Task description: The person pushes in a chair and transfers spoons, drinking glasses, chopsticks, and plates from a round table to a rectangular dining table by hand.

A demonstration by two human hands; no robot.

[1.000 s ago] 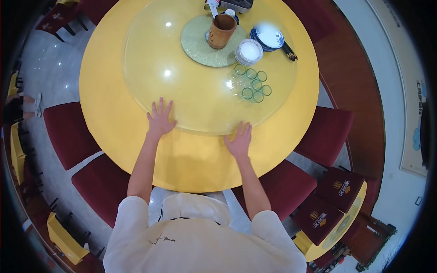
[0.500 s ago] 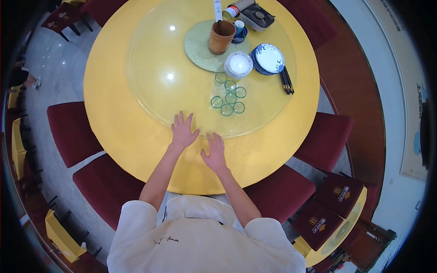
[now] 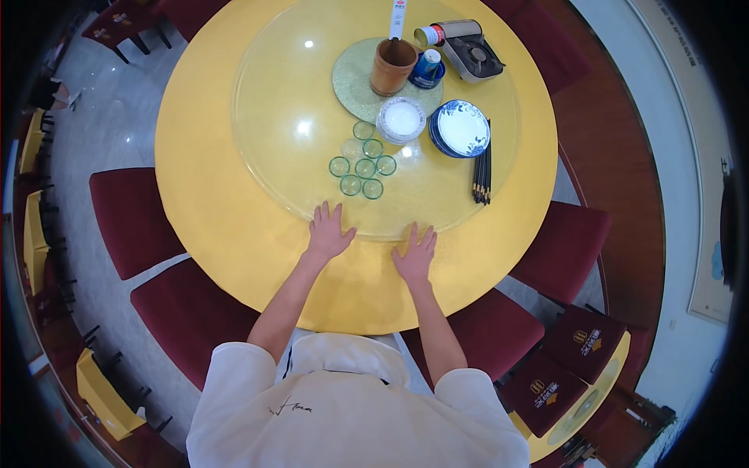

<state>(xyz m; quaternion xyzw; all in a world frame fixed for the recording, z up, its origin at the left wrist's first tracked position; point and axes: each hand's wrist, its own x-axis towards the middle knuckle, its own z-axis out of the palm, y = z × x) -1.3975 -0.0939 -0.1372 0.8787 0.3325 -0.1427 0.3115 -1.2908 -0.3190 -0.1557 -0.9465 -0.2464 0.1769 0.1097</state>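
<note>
My left hand [image 3: 328, 235] lies with fingers spread at the near edge of the glass turntable [image 3: 269, 148]. To its right, my right hand [image 3: 414, 255] also has its fingers apart, with the fingertips at the turntable's rim. Neither hand holds anything. Just beyond the left fingertips stand several green-rimmed glasses [image 3: 365, 168] in a cluster. Behind them are a stack of white bowls [image 3: 402, 119] and a stack of blue-and-white plates [image 3: 462, 129]. Several black chopsticks [image 3: 482, 175] lie beside the plates, pointing toward me.
Farther back on the turntable are a brown pot [image 3: 392, 69], a blue container [image 3: 427, 72], a portable gas stove [image 3: 474, 54] and a gas canister [image 3: 431, 35]. Dark red chairs [image 3: 191, 316] ring the yellow table [image 3: 195, 195]. Another person's legs [image 3: 58, 95] show at far left.
The turntable has turned clockwise as seen from above: the glasses moved left, the chopsticks and plates came nearer. My right hand shifted right along the rim. The view has shifted slightly.
</note>
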